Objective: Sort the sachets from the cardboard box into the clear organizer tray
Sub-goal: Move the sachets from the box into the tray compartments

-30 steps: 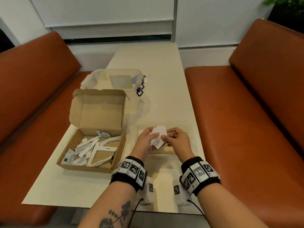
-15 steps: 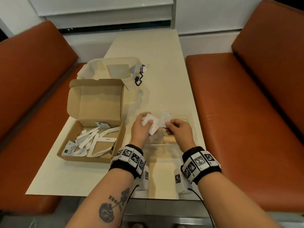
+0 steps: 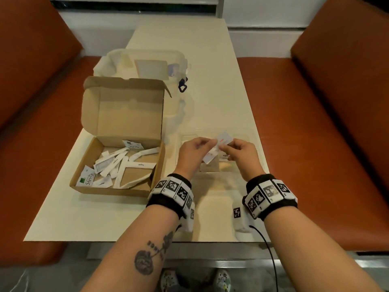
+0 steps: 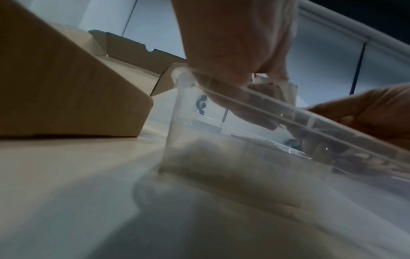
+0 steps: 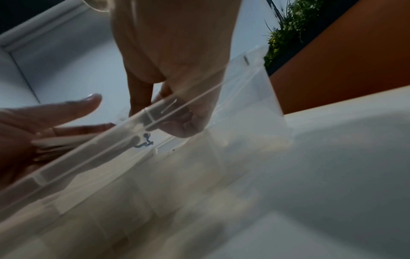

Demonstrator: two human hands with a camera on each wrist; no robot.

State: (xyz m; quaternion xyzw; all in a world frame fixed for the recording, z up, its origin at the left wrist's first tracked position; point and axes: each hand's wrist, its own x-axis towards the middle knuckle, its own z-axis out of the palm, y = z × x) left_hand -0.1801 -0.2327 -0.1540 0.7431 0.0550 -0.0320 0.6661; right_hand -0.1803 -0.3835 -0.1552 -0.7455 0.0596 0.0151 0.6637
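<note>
Sachets (image 3: 216,148) were pinched by both the left hand (image 3: 194,152) and right hand (image 3: 242,153) above the tray (image 3: 255,144); many remained in the box (image 3: 88,186).

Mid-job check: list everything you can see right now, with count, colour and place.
box: one, brown cardboard, lid open, table left
loose sachets: many, white, in box
tray: one, clear, right of box
held sachets: a few, white with red print, over tray
tub: one, translucent white, behind box
table: one, cream
benches: two, orange, both sides
left hand: holds sachets
right hand: pinches sachet
</note>
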